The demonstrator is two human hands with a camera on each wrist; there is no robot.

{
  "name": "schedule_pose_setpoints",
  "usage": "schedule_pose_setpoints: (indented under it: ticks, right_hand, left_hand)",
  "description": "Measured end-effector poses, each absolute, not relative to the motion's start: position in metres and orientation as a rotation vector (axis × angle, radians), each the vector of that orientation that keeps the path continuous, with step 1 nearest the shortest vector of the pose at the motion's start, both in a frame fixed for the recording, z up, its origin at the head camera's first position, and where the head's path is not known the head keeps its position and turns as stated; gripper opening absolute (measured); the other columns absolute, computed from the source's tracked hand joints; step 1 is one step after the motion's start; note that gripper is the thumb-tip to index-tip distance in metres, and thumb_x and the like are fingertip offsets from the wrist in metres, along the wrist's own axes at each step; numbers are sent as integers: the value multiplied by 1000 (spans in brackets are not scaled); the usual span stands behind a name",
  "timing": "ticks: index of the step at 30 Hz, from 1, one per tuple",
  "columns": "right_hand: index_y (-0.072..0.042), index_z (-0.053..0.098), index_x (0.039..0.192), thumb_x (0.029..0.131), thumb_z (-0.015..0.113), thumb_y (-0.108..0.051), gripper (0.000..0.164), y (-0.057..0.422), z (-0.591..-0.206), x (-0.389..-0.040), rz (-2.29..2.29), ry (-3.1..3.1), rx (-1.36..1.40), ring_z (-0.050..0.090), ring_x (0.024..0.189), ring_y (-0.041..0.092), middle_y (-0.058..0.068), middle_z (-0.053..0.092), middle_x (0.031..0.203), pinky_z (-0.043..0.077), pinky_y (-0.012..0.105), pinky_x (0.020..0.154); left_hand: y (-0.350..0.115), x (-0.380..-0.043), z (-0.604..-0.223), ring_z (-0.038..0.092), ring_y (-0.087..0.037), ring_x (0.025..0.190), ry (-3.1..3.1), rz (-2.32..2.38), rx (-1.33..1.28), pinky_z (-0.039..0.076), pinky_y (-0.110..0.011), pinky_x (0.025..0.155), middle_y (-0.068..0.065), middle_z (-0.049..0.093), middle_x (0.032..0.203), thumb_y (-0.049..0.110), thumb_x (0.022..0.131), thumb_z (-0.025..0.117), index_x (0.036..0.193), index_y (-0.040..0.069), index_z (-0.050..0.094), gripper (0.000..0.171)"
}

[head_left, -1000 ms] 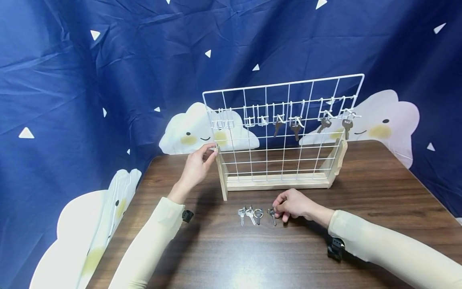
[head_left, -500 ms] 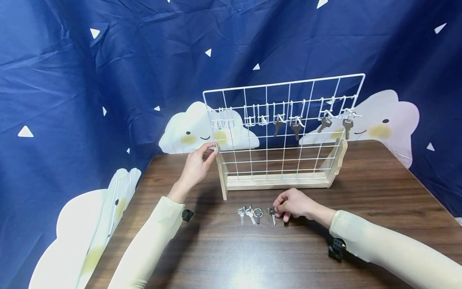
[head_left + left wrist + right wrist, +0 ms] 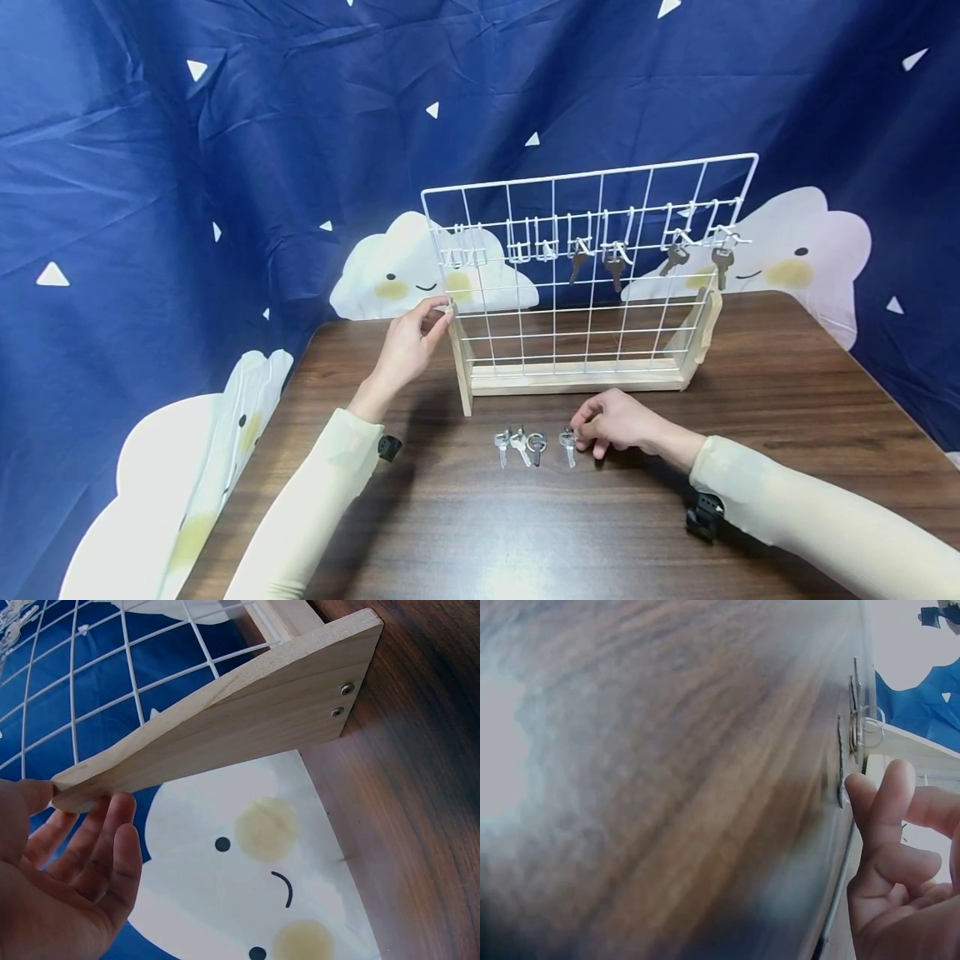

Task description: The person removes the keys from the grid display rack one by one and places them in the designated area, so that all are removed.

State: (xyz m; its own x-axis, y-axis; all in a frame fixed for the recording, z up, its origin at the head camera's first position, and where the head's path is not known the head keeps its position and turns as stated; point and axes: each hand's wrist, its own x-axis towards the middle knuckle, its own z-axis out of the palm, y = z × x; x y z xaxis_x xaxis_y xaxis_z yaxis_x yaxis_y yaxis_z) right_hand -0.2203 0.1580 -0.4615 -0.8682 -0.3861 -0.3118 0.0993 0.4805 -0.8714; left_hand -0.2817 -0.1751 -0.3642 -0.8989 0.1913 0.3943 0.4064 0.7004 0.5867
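A white wire grid rack with a pale wooden stand [image 3: 577,381] stands on the table. My left hand [image 3: 405,346] holds the top end of its left wooden side panel [image 3: 217,712], thumb on one face and fingertips on the other in the left wrist view. In front of the rack, my right hand [image 3: 615,419] pinches the head end of a silver key [image 3: 568,450], its blade pointing toward me. The fingertips partly hide its ring. Left of it lie several keys [image 3: 521,448] with rings, close together; in the right wrist view they show edge-on.
Small white wire hooks [image 3: 517,252] line the upper grid. Several darker-looking keys [image 3: 614,268] hang from hooks on its right half. A blue cloth [image 3: 480,83] with white clouds and triangles hangs behind the brown wooden table [image 3: 420,533].
The key at my right hand has turned and now looks brighter. My right hand has shifted slightly right; the left hand stays on the rack's side panel.
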Motion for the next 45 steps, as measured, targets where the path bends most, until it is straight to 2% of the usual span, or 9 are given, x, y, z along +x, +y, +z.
schedule_pose_setpoints:
  ticks: [10,23,33,38,42,45]
  right_hand:
    - [3,67,105,84,69,-9,24,162,-450,-223,-1386,2282,-273,64,55,10,10,76,82,30,18,40]
    - [8,65,109,88,71,-12,30,163,-436,-223,-1441,2298,-350,66,57,11,11,76,82,32,18,40]
    - [6,66,109,88,72,-14,31,167,-423,-225,-1472,2329,-361,68,58,13,15,77,86,33,18,40]
    - [1,67,109,88,71,-16,28,170,-415,-226,-1475,2384,-361,68,60,14,12,78,88,35,20,41]
    - [5,65,114,90,69,-14,31,172,-409,-227,-1534,2371,-375,68,62,14,12,78,92,35,20,41]
    - [6,64,115,90,68,-14,32,173,-403,-228,-1566,2365,-378,68,62,13,6,78,88,35,19,41]
  left_hand:
    - [-175,-282,-364,72,-25,91,-2619,-1004,-455,58,-41,85,-9,75,105,31,102,58,134,15,61,36]
    - [-175,-282,-365,73,-24,90,-2609,-991,-469,59,-41,84,-10,75,104,31,102,58,133,14,61,36]
    - [-175,-282,-365,73,-25,89,-2608,-980,-471,58,-42,84,-10,75,104,31,102,57,134,14,61,36]
    - [-175,-282,-365,73,-25,89,-2611,-980,-469,58,-42,84,-10,75,104,31,102,57,134,14,61,36]
    - [-175,-281,-364,73,-25,89,-2617,-985,-458,58,-42,85,-10,75,104,32,102,57,134,15,61,36]
    - [-175,-281,-365,73,-25,90,-2618,-984,-456,58,-42,85,-10,75,104,32,102,57,134,15,61,36]
